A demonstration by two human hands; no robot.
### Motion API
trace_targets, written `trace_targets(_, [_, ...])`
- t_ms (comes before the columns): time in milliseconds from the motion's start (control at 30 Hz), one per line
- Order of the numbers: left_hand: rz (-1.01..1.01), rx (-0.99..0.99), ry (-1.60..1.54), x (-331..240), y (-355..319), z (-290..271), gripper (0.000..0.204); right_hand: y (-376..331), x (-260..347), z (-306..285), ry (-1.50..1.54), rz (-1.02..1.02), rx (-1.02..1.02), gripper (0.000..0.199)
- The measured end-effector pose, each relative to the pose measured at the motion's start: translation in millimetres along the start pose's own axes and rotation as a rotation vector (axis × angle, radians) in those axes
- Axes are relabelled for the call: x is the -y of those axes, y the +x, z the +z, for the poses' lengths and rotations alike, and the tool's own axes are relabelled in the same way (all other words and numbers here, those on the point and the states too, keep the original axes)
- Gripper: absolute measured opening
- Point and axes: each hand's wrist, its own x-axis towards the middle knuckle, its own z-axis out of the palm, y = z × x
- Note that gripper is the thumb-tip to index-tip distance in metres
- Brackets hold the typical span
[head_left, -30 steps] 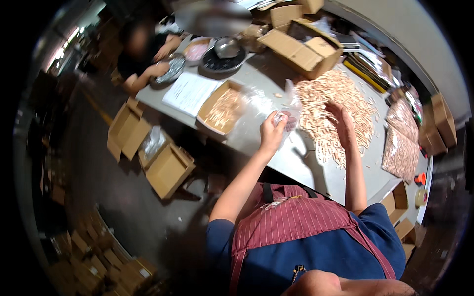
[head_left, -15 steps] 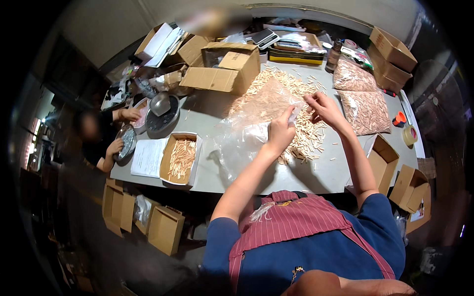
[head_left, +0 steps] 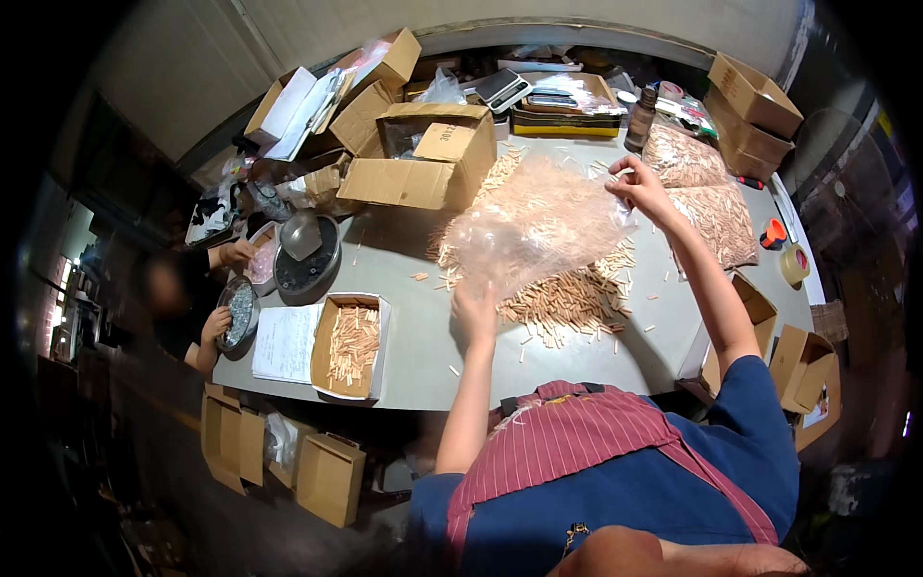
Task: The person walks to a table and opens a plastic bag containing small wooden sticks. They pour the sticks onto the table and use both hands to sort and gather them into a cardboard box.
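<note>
A clear plastic bag (head_left: 543,226) is stretched between my hands above a heap of short wooden dowels (head_left: 567,310). My right hand (head_left: 638,188) pinches it at the far right corner, fingertips pressed together. My left hand (head_left: 475,313) grips its near left edge, partly behind the plastic. The bag looks flat, and dowels show through it. Right of the heap lie two filled clear bags of dowels, the nearer one (head_left: 716,226) beside my right forearm. An open cardboard tray (head_left: 377,370) with loose dowels stands left of my left forearm.
At the left, another person's hands (head_left: 219,322) are at a bowl (head_left: 242,298). A black basin (head_left: 310,260) and written papers (head_left: 286,341) lie near them. An opened carton (head_left: 413,181) stands behind the heap. A brown bottle (head_left: 641,120) and tape roll (head_left: 794,263) are to the right.
The bag, earlier bunched at the left, is now spread out over the dowel heap. My left hand has moved left and nearer me; my right hand has shifted slightly right and now pinches the bag.
</note>
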Motion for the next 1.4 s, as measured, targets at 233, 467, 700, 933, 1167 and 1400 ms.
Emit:
trace_targets(233, [-0.178,0.101,-0.632,4,27,28,0.049,25,-2,-12,-0.107,-0.115,0.024,0.028])
trace_targets(467, [-0.193,0.114,-0.522,34,44,25,0.035,39,1,-29,-0.082,-0.188,-0.039,0.019])
trace_targets(700, [0.29,-0.27,0.442,42,-28,-111,0.031,9,-19,-65,-0.138,-0.215,-0.154,0.02])
trace_targets(933, [0.11,-0.275,0.863,135,-63,-108,0.073,0,-55,-48,-0.011,-0.085,-0.248,0.028])
trace_targets(1167, [0.309,-0.216,0.205,74,21,0,0.056,21,2,-21,0.005,-0.238,-0.121,0.018])
trace_targets(1400, [0.059,-0.222,-0.353,57,31,-2,0.048,3,19,-32,-0.305,-0.336,-0.029,0.011])
